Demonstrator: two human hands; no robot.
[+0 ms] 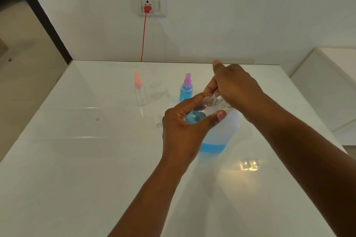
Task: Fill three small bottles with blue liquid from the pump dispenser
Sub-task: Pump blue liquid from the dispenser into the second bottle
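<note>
White wall point(231, 15), glossy table point(77, 159), red cord point(143, 38)

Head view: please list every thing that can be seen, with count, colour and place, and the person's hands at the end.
pump dispenser: one, translucent white, low blue liquid; table centre-right.
purple-capped spray bottle: one, blue liquid inside; behind the hands.
pink-capped spray bottle: one, clear, looks empty; rear left.
small open bottle: one, clear, blue liquid inside; at the dispenser's spout.
table: one, glossy white.
wall socket: one, white; wall.
plug and cable: one, red; hanging from the socket.
left hand: one, grips the small open bottle.
right hand: one, on the pump head.
</note>
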